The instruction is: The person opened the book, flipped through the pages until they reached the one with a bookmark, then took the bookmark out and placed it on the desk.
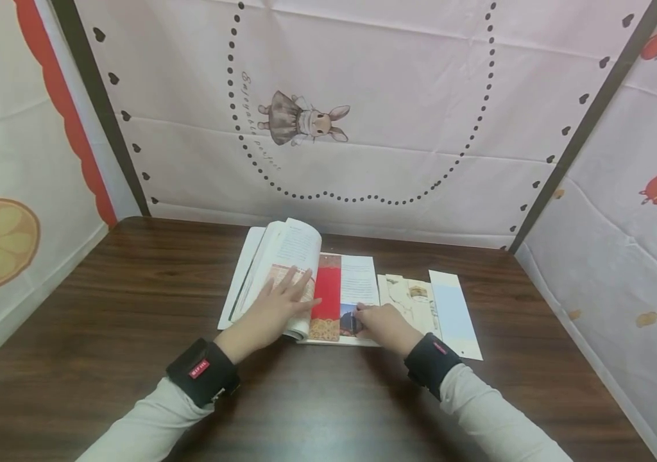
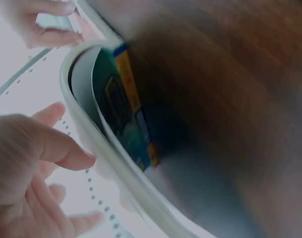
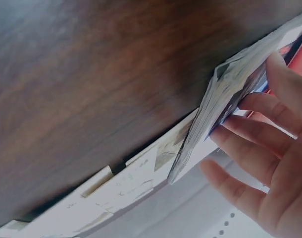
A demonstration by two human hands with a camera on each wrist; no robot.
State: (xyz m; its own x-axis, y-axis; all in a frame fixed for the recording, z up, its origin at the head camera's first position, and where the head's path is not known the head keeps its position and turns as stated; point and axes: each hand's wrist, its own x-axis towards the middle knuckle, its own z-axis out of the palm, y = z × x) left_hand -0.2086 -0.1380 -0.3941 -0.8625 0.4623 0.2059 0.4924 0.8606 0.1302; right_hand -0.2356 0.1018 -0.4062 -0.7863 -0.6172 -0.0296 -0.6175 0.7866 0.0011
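Note:
An open book (image 1: 358, 276) lies on the table, its left-hand pages arched up. My left hand (image 1: 273, 314) rests with spread fingers on those raised pages. A red bookmark (image 1: 326, 298) with gold patterned ends lies along the inner side of the right-hand page. My right hand (image 1: 389, 326) touches the lower part of that page, over a printed blue picture (image 1: 348, 319). In the right wrist view its loosely bent fingers (image 3: 245, 148) lie against the page near the stacked page edges (image 3: 200, 124). The left wrist view shows the curved underside of the lifted pages (image 2: 116, 114).
Right of the book lie cream printed cards (image 1: 412, 298), partly overlapping, and a pale blue and white card (image 1: 457, 314). The dark wooden table (image 1: 317, 410) is enclosed by printed cloth walls (image 1: 398, 102) at the back and sides.

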